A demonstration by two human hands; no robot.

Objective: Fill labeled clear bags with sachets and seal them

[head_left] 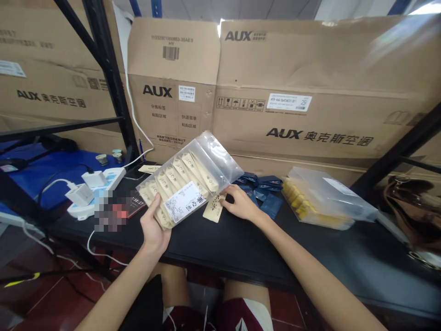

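Clear zip bag [210,154], tilted, centre frame, packed with cream sachets [182,177], white label [185,201] on front, resting on left hand [155,225]. Loose cream sachet [212,209] on worktop [220,250], just beside right hand [242,204].

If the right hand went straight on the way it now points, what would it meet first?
Most likely the clear plastic bag of kraft sachets held in the left hand. The right hand points at the bag's lower edge, very close. A loose kraft sachet lies just below the fingers, but depth is hard to judge.
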